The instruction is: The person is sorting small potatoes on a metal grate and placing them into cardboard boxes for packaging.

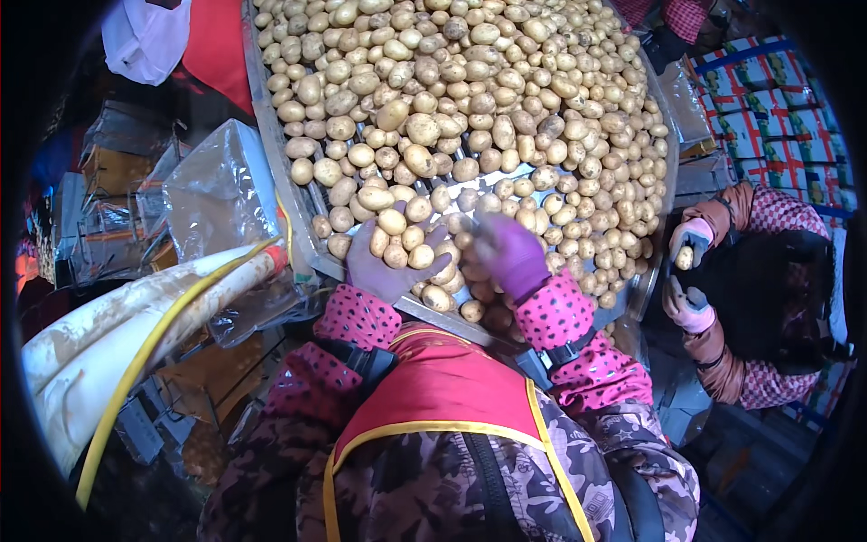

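Observation:
Many potatoes (420,129) lie spread over a metal sorting table (325,263) with a raised rim. My left hand (389,261), in a purple glove, is palm up at the table's near left corner and cradles several potatoes between its spread fingers and thumb. To its right, my right hand (511,254), also gloved in purple, is blurred by motion among the potatoes near the front edge. Its fingers point left, and whether they hold a potato cannot be made out. Metal slats and a pale bare patch show between the potatoes ahead of my hands.
A co-worker (752,298) on the right holds a potato in gloved hands. Stacked printed cartons (765,108) stand behind. On the left are a plastic-lined box (217,190), white wrapped tubes (156,305) with a yellow hose (135,366), and a white bag (145,40).

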### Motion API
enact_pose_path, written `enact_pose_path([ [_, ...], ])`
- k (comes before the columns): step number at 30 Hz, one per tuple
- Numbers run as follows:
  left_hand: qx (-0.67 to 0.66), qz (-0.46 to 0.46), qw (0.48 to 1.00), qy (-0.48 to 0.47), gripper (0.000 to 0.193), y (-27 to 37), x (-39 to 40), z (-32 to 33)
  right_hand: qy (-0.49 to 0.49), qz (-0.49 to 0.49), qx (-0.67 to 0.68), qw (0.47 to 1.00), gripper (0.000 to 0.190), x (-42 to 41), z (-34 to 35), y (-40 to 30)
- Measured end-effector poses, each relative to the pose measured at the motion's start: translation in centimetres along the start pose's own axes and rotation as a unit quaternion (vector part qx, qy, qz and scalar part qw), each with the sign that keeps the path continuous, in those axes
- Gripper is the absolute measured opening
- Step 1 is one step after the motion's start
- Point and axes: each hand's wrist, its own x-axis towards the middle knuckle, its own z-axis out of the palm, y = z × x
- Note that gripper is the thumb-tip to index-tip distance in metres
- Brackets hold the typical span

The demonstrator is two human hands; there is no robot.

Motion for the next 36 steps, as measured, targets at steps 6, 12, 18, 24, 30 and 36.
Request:
enact_pose_path([
  [6, -0.338, -0.093, 0.936, 0.033, 0.065, -0.1, -0.2, 0.3, 0.069, 0.060, 0.182, 0.979, 0.030, 0.4, 2.4, 4.7],
  [12, -0.289, -0.125, 0.949, 0.015, 0.063, -0.5, -0.5, 0.7, 0.118, 0.088, 0.457, 0.877, 0.027, 0.4, -0.4, 0.7],
  [18, -0.263, -0.182, 0.948, 0.004, 0.056, -0.5, -0.7, 2.0, 0.023, 0.002, 0.212, 0.977, 0.031, -1.5, -0.5, -6.4],
  [24, 0.089, -0.073, 0.991, 0.067, 0.057, -0.8, -2.8, 5.5, -0.012, -0.093, -0.061, 0.994, 0.044, -1.3, 1.7, -4.3],
  [30, -0.174, -0.134, 0.972, 0.081, 0.048, -1.0, -4.1, 4.4, -0.104, -0.043, 0.034, 0.993, 0.038, -2.6, 0.4, -4.2],
  [36, -0.298, -0.113, 0.948, -0.015, 0.047, -2.0, -4.5, -0.3, -0.006, -0.091, -0.028, 0.995, 0.042, 4.2, 1.3, -1.9],
])
